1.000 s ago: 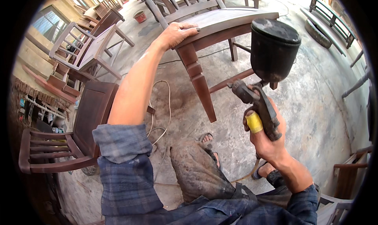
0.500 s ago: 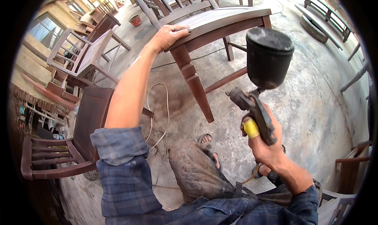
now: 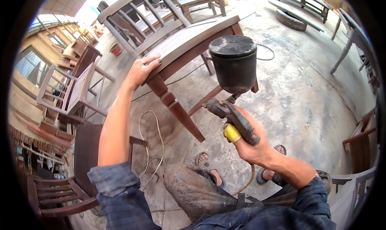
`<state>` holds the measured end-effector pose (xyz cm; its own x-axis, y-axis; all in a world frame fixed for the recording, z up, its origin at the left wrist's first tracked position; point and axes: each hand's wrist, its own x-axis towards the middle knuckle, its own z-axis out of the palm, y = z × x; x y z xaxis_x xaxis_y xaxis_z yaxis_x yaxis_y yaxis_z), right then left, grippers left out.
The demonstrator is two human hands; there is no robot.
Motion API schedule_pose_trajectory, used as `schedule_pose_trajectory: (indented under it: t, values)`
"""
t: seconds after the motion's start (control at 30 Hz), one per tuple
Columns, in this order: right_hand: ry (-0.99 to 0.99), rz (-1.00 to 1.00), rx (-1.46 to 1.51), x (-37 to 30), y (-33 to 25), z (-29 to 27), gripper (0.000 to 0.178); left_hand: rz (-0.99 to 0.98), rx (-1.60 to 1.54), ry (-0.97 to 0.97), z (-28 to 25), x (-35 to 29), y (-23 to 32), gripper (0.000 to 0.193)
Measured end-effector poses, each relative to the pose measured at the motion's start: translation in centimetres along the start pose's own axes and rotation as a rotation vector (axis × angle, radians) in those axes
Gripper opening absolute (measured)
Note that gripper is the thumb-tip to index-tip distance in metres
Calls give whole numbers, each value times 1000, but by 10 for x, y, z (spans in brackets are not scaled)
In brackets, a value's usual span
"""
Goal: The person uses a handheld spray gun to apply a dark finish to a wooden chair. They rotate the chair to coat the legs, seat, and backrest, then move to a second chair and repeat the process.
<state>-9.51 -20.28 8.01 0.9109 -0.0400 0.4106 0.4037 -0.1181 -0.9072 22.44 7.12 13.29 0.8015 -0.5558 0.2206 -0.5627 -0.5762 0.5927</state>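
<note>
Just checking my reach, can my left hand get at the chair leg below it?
Probably yes: your left hand rests on the seat just above the chair leg, whose near side looks unobstructed.

Finishes, mostly matt: wood, metal, cloth, concrete.
Spray gun, 4 o'clock: dark metal-looking body, scuffed, dull; gravity-feed cup, 1–2 o'clock: black, satin wall, lid blotched pale. Yellow band by the gun: glossy, tape-like. Spindle-back chair, 12 o'clock: wood, grey matt seat, smooth red-brown front leg. Floor, 3 o'clock: mottled concrete. Plaid sleeve, 7–8 o'clock: matt cloth; trousers, 6 o'clock: stained cloth.
</note>
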Motion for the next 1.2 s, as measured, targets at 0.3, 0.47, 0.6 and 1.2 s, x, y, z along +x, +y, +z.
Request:
schedule_pose_trajectory:
  t: [0.3, 0.47, 0.6, 1.2]
  values:
    - [255, 71, 32, 16, 20, -81, 45, -35, -27, 20, 2, -7, 3, 43]
    - [391, 101, 24, 37, 18, -125, 32, -53, -43, 21, 5, -9, 11, 46]
    - [434, 217, 96, 61, 13, -150, 24, -60, -48, 38, 2, -11, 13, 46]
    - [369, 253, 12, 31, 36, -161, 27, -42, -28, 51, 10, -12, 10, 41]
